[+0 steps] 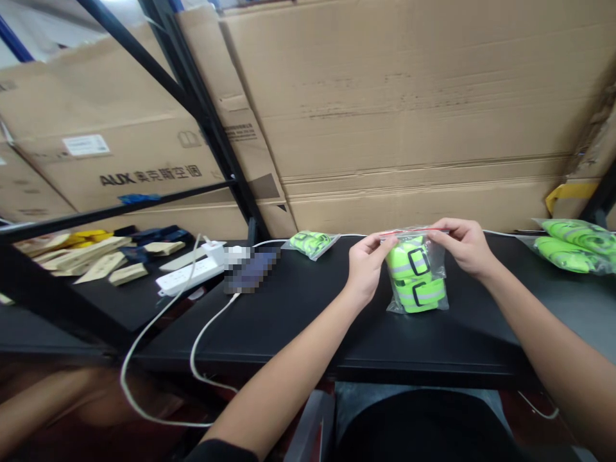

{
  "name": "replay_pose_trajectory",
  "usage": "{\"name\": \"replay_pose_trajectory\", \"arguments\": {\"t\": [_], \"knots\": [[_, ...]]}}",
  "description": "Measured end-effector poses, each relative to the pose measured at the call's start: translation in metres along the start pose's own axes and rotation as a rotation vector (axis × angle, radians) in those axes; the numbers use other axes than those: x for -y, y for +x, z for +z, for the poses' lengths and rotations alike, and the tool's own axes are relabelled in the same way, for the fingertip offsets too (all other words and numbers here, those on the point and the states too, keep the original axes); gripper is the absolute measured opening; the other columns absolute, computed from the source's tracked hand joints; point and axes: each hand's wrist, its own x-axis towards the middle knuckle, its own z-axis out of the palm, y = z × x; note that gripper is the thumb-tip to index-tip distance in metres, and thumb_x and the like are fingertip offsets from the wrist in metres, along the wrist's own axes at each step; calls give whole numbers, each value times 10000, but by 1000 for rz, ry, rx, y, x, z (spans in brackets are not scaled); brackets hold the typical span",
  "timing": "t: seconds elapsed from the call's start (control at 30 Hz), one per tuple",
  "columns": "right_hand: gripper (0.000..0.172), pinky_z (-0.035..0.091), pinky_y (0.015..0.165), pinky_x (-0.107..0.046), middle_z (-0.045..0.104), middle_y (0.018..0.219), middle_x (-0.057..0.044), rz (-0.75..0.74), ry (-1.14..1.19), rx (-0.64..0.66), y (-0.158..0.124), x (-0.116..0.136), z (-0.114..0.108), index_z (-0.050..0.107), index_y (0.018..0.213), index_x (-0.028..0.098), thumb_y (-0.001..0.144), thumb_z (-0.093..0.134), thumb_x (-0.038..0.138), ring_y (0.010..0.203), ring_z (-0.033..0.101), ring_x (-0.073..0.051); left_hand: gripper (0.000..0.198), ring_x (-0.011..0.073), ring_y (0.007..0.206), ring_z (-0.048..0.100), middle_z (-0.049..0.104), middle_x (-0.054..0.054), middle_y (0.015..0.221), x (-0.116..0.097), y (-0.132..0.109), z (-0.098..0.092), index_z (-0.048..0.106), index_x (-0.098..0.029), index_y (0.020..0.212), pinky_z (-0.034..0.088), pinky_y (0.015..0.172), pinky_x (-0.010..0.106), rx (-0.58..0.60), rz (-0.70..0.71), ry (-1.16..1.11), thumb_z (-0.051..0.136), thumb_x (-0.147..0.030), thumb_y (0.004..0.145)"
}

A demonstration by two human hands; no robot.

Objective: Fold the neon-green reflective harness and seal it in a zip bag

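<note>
A clear zip bag with a red seal strip stands upright on the black table. Inside it are two rolled neon-green reflective bands with black buckles. My left hand pinches the left end of the bag's top edge. My right hand pinches the right end of the same edge. Both hands have their fingers closed on the seal strip.
A second filled bag lies behind, to the left. More bagged green bands lie at the right edge. A white power strip with cables and a phone sit at the left. Cardboard boxes and a black rack stand behind.
</note>
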Motion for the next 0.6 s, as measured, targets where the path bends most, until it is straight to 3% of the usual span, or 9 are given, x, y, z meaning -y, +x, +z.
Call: {"name": "replay_pose_trajectory", "arguments": {"t": [0.13, 0.37, 0.6], "knots": [[217, 486, 570, -290, 678, 636, -21, -14, -28, -23, -1, 1, 3, 711, 738, 180, 790, 738, 388, 582, 599, -142, 258, 184, 854, 690, 771, 79, 939, -2, -2, 2, 787, -160, 918, 531, 844, 323, 53, -21, 12, 841, -335, 737], [210, 469, 570, -294, 670, 631, -18, -76, -124, -30, -4, 5, 0, 705, 704, 186, 828, 708, 354, 582, 579, -141, 221, 144, 731, 654, 748, 39, 815, -5, -4, 5, 769, -163, 844, 514, 713, 264, -6, 30, 117, 819, -354, 746], [199, 549, 660, -317, 754, 816, -50, -53, -15, 3, -5, 8, 3, 764, 853, 200, 767, 786, 378, 714, 675, -183, 250, 166, 762, 657, 739, 49, 835, -13, -7, 6, 754, -163, 846, 519, 713, 273, 8, 97, 212, 804, -389, 750]]}}
